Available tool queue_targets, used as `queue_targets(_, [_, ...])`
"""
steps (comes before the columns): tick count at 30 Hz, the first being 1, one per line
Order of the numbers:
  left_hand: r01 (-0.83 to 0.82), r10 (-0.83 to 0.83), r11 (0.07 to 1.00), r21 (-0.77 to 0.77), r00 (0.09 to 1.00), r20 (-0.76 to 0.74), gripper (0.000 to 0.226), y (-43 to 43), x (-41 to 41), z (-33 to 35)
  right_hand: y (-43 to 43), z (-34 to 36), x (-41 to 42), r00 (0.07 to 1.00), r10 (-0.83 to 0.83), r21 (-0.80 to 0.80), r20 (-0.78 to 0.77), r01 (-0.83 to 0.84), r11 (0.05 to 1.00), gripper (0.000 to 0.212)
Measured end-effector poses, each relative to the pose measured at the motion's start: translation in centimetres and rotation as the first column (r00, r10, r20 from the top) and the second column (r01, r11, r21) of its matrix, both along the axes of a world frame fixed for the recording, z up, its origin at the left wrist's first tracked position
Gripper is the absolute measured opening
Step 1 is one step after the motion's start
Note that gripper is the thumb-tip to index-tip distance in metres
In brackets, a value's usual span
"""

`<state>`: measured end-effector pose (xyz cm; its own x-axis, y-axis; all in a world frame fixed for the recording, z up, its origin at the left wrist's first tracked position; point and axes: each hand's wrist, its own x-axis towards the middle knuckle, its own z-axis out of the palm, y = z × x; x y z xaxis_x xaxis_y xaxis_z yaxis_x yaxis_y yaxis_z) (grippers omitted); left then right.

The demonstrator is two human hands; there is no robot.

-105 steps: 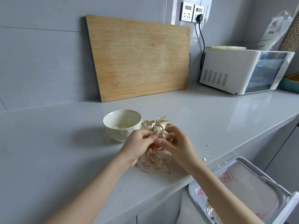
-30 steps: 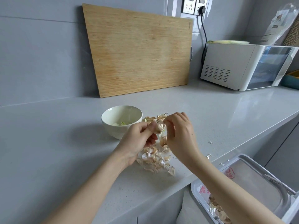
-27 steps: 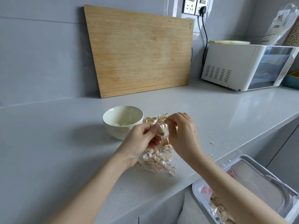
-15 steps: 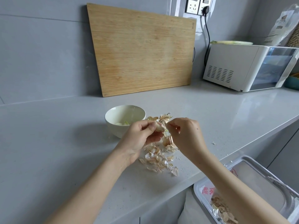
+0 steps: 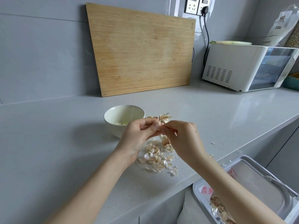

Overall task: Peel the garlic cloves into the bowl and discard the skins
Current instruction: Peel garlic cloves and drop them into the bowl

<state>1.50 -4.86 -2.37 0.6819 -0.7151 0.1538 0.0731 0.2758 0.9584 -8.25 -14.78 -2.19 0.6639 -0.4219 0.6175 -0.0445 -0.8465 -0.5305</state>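
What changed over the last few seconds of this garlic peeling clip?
Both hands have risen from just above the skin pile to the front of the bowl. The left hand keeps pinching the clove. The right hand, whose fingers arched over it a second ago, now pinches its right end. Bowl, unpeeled garlic, skin pile and bin stayed put.

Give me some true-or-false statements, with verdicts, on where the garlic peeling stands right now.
1. The left hand and right hand both pinch one garlic clove. True.
2. The round cream ceramic bowl is empty. False: peeled cloves lie inside.
3. Loose papery skins lie piled on the grey counter. True.
4. The bamboo cutting board lies flat. False: it leans against the wall.
5. The white plastic bin holds no skins. False: skins lie in it.
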Motion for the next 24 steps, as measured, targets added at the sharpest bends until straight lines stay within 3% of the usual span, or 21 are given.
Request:
queue_targets(6, [-0.019, 0.019, 1.000, -0.009, 1.000, 0.003, 0.014, -0.2, 0.2, -0.3, -0.2, -1.3, 0.7, 0.999, 0.008, -0.038, 0.053, -0.006, 0.999, 0.017])
queue_targets(10, [-0.004, 0.004, 1.000, 0.001, 0.999, 0.045, 0.018, -0.1, 0.2, -0.1, 0.3, -1.5, 1.0, 0.996, -0.038, -0.167, 0.079, 0.051, 0.985, 0.019])
queue_targets(16, [0.048, -0.072, 0.990, 0.133, 0.981, 0.183, 0.027, 0.0, -0.5, -0.2, -0.4, -0.8, 0.8, 0.988, -0.126, -0.243, 0.093, 0.145, 0.959, 0.013])
queue_targets(24, [0.155, -0.137, 0.980, 0.122, 0.980, -0.141, 0.021, 0.2, -0.8, 0.7, -1.4, -0.5, 1.2, 0.977, -0.215, -0.260, 0.001, 0.208, 0.943, 0.015])
